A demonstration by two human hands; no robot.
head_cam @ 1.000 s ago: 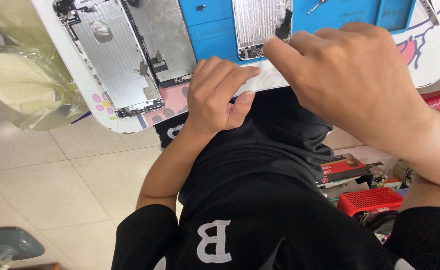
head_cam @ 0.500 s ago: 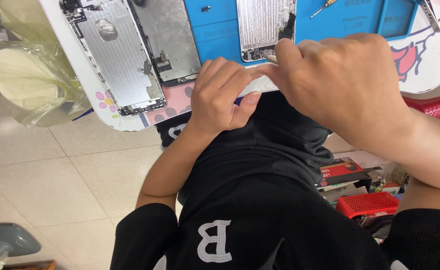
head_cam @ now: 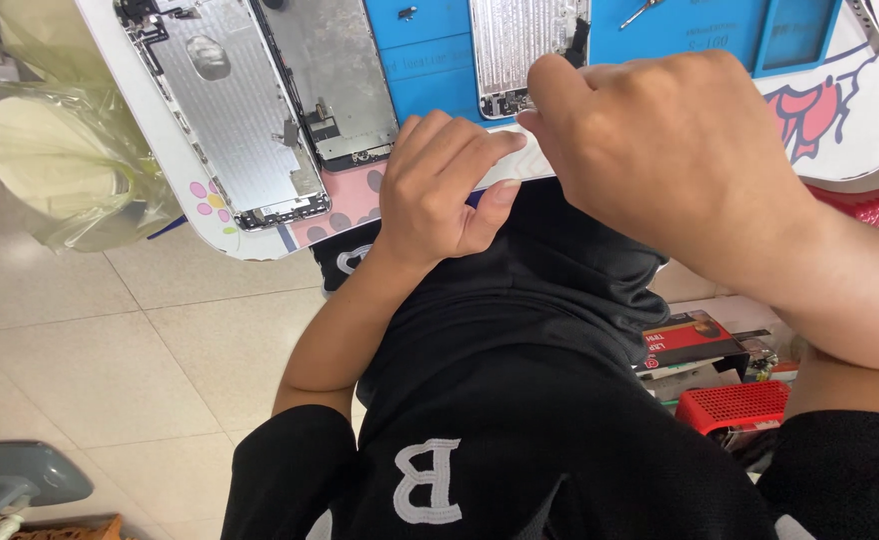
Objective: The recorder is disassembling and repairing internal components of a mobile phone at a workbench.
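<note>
Nearest the camera, a black shirt [head_cam: 520,440] with a white letter fills the lower view, and a red basket [head_cam: 735,405] is seen low on the right, beside a red-and-black box [head_cam: 685,340]. Above the lap, the left hand [head_cam: 440,190] is laid on the near edge of a white table [head_cam: 175,190], its fingers curled and its thumb tucked under the rim; nothing is seen to be held in it. The right hand [head_cam: 670,150] is bunched just beside it, its fingertips [head_cam: 545,90] pressed at the lower end of a phone frame [head_cam: 520,50] on a blue mat [head_cam: 430,60]; whether anything is pinched cannot be told. Farther left, two opened phone halves [head_cam: 260,110] lie flat, and a clear bag [head_cam: 55,160] hangs past the table.
</note>
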